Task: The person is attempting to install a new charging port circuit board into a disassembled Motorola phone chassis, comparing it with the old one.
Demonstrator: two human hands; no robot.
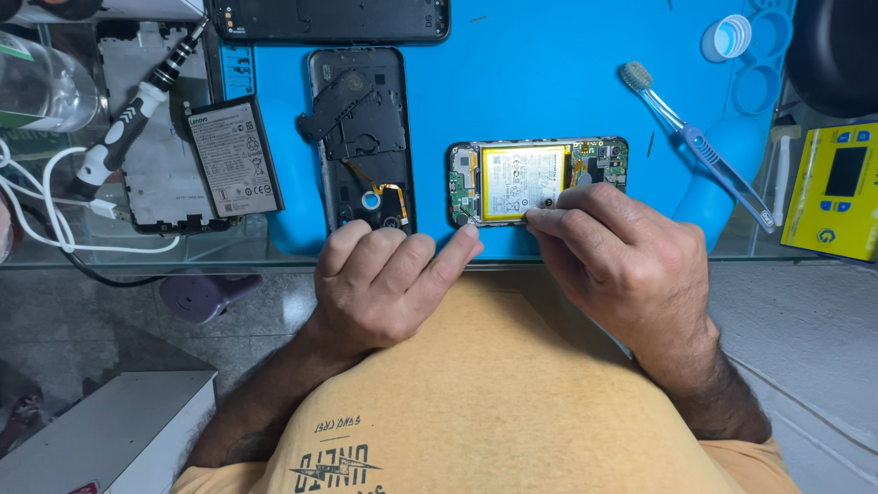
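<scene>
Opened phone (538, 181) lies flat on the blue mat (549, 82), near the table edge. Left hand (384, 284), loosely curled, steadies its lower corner with one fingertip. Right hand (622, 256) pinches at the bottom edge; whether it holds a tool cannot be told. Light, thin and probably fragile: grip the frame edges, not the yellow battery (523, 180). Farther off lies a toothbrush (695, 142).

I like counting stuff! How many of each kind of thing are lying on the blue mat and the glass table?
Opened phones and phone shells: 4, one touched by the left hand and right hand
Loose batteries: 1
Screwdrivers: 1
Toothbrushes: 1
Bottle caps: 1
Yellow testers: 1
Total: 9
</scene>
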